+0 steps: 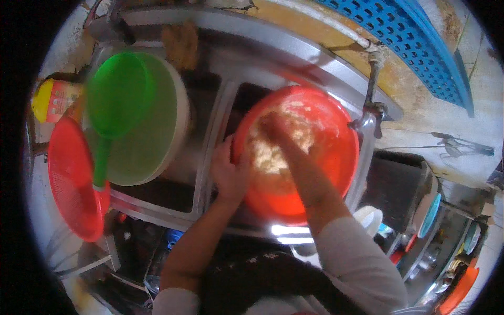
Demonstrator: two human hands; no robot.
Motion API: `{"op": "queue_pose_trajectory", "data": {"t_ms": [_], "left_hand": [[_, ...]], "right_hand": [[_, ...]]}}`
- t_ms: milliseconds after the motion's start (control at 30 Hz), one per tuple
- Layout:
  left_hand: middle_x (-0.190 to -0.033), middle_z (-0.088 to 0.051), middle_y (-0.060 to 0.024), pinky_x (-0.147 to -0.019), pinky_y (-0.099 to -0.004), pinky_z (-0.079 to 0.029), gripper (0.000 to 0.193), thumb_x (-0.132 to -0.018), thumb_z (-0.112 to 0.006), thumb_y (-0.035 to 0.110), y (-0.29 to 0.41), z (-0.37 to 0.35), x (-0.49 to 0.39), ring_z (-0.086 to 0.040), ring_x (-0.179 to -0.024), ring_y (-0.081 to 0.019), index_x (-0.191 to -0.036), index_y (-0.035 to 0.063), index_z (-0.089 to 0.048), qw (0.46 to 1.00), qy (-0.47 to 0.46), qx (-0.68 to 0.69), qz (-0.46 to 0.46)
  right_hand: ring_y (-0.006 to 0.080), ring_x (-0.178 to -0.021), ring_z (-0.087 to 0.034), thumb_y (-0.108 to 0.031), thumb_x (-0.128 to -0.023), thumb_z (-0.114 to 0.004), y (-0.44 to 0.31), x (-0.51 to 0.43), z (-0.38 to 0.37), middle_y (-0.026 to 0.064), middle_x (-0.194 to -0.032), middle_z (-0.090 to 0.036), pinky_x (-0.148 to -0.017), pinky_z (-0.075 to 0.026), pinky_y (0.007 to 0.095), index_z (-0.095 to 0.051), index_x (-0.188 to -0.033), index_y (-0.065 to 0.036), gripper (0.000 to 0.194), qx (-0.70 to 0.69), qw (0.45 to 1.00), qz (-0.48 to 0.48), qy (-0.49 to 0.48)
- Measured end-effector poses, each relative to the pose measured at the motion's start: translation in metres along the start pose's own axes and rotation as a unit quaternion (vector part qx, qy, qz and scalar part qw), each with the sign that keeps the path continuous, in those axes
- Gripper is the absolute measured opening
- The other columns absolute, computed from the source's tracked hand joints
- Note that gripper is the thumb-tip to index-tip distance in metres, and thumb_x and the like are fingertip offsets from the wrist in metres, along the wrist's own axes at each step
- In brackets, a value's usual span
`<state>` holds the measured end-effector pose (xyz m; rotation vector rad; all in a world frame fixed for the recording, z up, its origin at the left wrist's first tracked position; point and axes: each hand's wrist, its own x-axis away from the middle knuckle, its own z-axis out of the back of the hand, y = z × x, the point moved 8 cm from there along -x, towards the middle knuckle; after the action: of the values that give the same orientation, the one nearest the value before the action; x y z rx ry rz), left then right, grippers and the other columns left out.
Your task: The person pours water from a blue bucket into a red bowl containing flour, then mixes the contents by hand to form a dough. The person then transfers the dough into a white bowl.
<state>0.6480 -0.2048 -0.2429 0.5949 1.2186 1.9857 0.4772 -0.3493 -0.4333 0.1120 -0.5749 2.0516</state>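
A large red basin rests over the right bowl of a double metal sink. Inside it lies a pale, lumpy, dough-like mass, with whitish residue smeared up the basin's far wall. My left hand grips the basin's left rim. My right hand is down in the mass, blurred, its fingers partly hidden; whether they are closed on anything does not show. Left of my left hand, a big whitish tub stands over the left bowl, with a green long-handled plastic scoop or strainer lying across it.
A red plastic colander leans at the tub's left. The metal sink divider runs between the tub and basin. A tap stands close to the basin's right rim. A blue perforated plastic basket is at upper right, and a white bowl at lower right.
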Motion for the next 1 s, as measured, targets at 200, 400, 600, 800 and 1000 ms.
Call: {"op": "queue_pose_trajectory", "data": {"t_ms": [200, 400, 600, 800, 1000], "left_hand": [[-0.094, -0.058, -0.0177, -0.078, -0.039, -0.044, 0.036, -0.073, -0.061, 0.015, 0.013, 0.013, 0.001, -0.056, -0.088, -0.0331, -0.106, 0.0025, -0.057, 0.995, -0.046, -0.085, 0.019], [-0.096, -0.056, -0.02, -0.08, -0.0385, -0.043, 0.036, -0.073, -0.06, 0.011, -0.003, -0.004, 0.018, -0.054, -0.091, -0.035, -0.107, -0.0005, -0.055, 0.999, -0.003, -0.05, -0.002], [-0.1, -0.055, -0.0192, -0.081, -0.0395, -0.043, 0.038, -0.075, -0.057, 0.01, -0.013, -0.008, 0.039, -0.053, -0.092, -0.0348, -0.111, -0.0021, -0.051, 0.997, 0.026, -0.067, 0.027], [-0.112, -0.049, -0.0215, -0.092, -0.0391, -0.037, 0.044, -0.08, -0.054, 0.012, -0.004, -0.007, 0.072, -0.048, -0.104, -0.0333, -0.119, -0.0049, -0.042, 0.993, 0.03, -0.07, 0.085], [-0.122, -0.04, -0.0233, -0.098, -0.0388, -0.03, 0.057, -0.082, -0.054, 0.018, -0.011, -0.004, 0.158, -0.041, -0.114, -0.0326, -0.126, -0.006, -0.027, 0.986, -0.069, -0.057, 0.139]], "right_hand": [[0.0223, -0.098, -0.053, -0.021, -0.087, -0.046, -0.06, 0.092, -0.004, 0.0098, -0.109, -0.055, -0.085, -0.044, 0.0337, -0.051, -0.117, -0.01, 0.032, 0.042, 0.988, 0.116, -0.097], [0.0227, -0.097, -0.054, -0.019, -0.087, -0.046, 0.055, 0.029, 0.058, 0.01, -0.108, -0.056, -0.084, -0.045, 0.0335, -0.052, -0.116, -0.011, 0.031, -0.019, 0.999, 0.011, 0.05], [0.023, -0.095, -0.055, -0.017, -0.086, -0.046, -0.012, 0.042, -0.028, 0.0102, -0.107, -0.057, -0.083, -0.045, 0.0334, -0.053, -0.115, -0.012, 0.031, -0.008, 1.0, 0.021, 0.006], [0.0233, -0.094, -0.057, -0.015, -0.086, -0.045, -0.035, 0.146, -0.008, 0.0103, -0.106, -0.057, -0.083, -0.046, 0.0332, -0.054, -0.115, -0.013, 0.03, -0.266, 0.948, -0.02, -0.173], [0.0239, -0.094, -0.057, -0.009, -0.084, -0.045, 0.002, 0.158, 0.137, 0.011, -0.104, -0.058, -0.084, -0.045, 0.0344, -0.054, -0.114, -0.01, 0.031, -0.358, 0.928, -0.099, 0.016]]}}
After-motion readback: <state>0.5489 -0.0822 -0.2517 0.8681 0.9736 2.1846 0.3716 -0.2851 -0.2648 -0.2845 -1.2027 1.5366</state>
